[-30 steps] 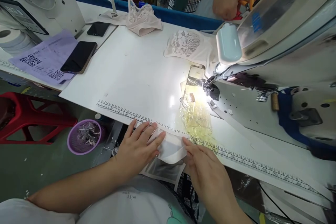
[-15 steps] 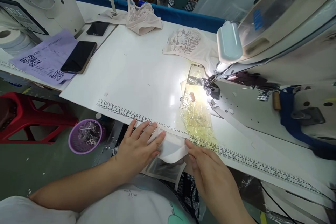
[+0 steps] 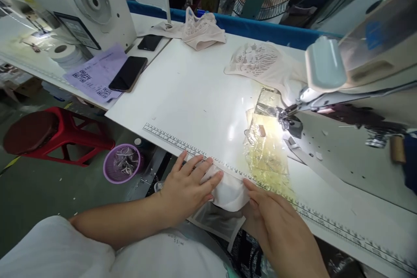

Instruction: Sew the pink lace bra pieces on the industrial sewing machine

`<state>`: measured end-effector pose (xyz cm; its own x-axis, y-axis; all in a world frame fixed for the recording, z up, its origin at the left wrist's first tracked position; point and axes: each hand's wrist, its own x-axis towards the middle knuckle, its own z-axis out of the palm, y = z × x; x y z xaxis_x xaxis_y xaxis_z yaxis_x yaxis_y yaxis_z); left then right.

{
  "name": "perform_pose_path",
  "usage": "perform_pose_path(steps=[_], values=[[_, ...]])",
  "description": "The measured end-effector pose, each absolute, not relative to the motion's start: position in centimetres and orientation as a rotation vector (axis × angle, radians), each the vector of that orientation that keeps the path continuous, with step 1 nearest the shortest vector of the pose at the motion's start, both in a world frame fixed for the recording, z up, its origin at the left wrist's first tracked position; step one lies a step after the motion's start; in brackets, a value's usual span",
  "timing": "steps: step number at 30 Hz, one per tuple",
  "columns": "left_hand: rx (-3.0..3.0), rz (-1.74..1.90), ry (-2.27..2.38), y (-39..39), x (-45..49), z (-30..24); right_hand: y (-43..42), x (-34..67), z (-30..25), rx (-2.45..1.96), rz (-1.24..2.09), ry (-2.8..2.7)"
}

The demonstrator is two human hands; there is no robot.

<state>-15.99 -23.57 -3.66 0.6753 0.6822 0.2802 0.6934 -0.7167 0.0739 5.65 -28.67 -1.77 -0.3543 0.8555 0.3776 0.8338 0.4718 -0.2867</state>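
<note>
At the table's front edge an off-white bra piece lies against the printed ruler scale, its rounded part hanging over the edge. A sheer mesh panel hangs below it, over my lap. My left hand rests flat across the piece's left end, fingers spread, tips on the ruler marks. At the other end, my right hand pinches the upper right corner between thumb and fingers. The thumb is partly hidden.
The lit sewing machine head stands at right, beside yellowish taped plastic. Lace bra pieces lie behind. Phones and a purple paper sit at left. A red stool and a purple basket stand below.
The camera view has turned left, so the scene sits further right and more of the left machine shows. Both hands keep their places on the bra piece.
</note>
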Motion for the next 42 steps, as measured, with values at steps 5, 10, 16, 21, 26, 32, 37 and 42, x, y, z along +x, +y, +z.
perform_pose_path(steps=[5, 10, 16, 21, 26, 32, 37, 42], values=[[-2.848, -0.403, -1.162, -23.7, -16.2, -3.8, -28.6, 5.8, -2.1, -1.385, 0.054, -2.271], [-2.854, -0.416, -1.177, -23.8, -16.2, -3.8, -28.8, 5.8, -1.9, -1.386, 0.019, -2.298], [-2.840, -0.450, -1.186, -23.8, -16.0, -4.0, -29.0, 5.8, -1.8, -1.414, -0.019, -2.330], [-2.798, -0.509, -1.197, -23.7, -15.7, -3.9, -29.0, 5.6, -1.7, -1.427, -0.009, -2.301], [-2.806, -0.518, -1.215, -23.5, -15.5, -3.6, -29.3, 5.5, -1.3, -1.458, 0.036, -2.248], [-2.823, -0.502, -1.231, -23.4, -15.4, -3.5, -29.6, 5.8, -0.9, -1.508, 0.106, -2.229], [-2.812, -0.483, -1.222, -23.4, -15.3, -3.3, -29.3, 5.7, -0.7, -1.484, 0.083, -2.210], [-2.817, -0.482, -1.229, -23.4, -15.3, -3.2, -29.3, 5.8, -0.9, -1.464, 0.039, -2.269]])
